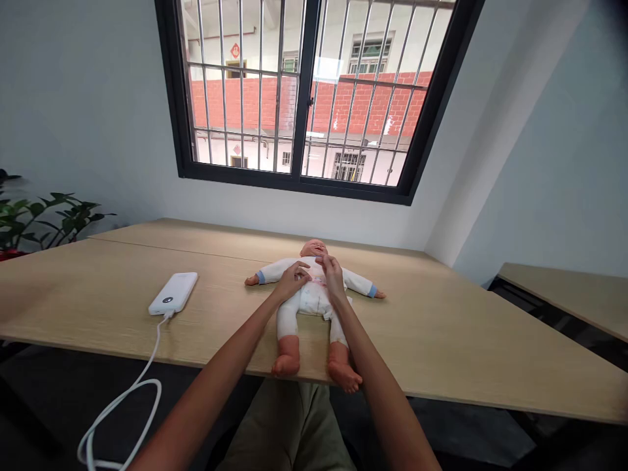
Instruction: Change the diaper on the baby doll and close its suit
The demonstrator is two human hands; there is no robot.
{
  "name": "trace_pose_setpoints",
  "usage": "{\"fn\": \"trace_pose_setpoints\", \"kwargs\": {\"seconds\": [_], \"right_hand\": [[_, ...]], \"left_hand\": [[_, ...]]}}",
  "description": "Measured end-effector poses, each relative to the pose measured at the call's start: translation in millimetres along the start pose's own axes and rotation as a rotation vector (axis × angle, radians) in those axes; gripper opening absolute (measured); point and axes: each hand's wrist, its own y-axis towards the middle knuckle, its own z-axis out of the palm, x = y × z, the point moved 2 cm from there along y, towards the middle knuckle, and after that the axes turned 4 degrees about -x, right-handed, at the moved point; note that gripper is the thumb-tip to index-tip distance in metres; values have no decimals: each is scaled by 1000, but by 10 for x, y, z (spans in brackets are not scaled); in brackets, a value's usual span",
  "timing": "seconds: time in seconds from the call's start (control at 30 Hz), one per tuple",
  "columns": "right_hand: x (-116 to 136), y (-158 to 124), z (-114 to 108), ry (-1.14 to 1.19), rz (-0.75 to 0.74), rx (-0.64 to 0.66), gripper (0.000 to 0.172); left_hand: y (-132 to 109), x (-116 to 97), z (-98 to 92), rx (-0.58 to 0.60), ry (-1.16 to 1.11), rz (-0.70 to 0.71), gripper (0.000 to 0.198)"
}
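A baby doll in a white onesie with blue cuffs lies on its back on the pale wooden table, arms spread. Its bare feet reach the table's near edge. My left hand rests on the doll's chest with its fingers over the white cloth. My right hand sits just beside it, fingertips bunched high on the chest near the neck. The cloth under my fingertips is partly hidden, so I cannot tell whether either hand grips it.
A white power bank lies on the table left of the doll, its white cable looping down past the edge. A green potted plant stands far left. A barred window fills the wall ahead. Another desk stands right.
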Motion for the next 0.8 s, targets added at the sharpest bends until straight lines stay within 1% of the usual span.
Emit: {"fn": "trace_pose_setpoints", "kwargs": {"seconds": [0.07, 0.1, 0.17, 0.23, 0.3, 0.4, 0.53, 0.67, 0.8], "right_hand": [[35, -25, -71, -256, -201, -29, 25], [37, -36, -99, -382, -265, -13, 21], [14, -46, -141, -574, -295, 45, 17], [-23, -44, -172, -655, -257, 88, 17], [-51, -38, -191, -653, -222, 99, 17], [-72, -35, -207, -587, -201, 88, 15], [-88, -47, -210, -499, -204, 136, 14], [-108, -52, -217, -577, -263, 183, 13], [-158, -33, -241, -632, -249, 172, 16]], "left_hand": [[0, 33, -10, -7, -13, 7, 29], [-1, 41, -13, -16, -4, 18, 28], [-6, 43, -19, -45, 35, 39, 27], [-12, 40, -28, -80, 91, 50, 25], [-17, 44, -36, -113, 141, 47, 24], [-21, 60, -43, -151, 185, 46, 18], [-16, 60, -39, -143, 215, 62, 9], [-10, 47, -44, -133, 210, 79, 11], [-17, 62, -50, -126, 202, 78, 12]]}}
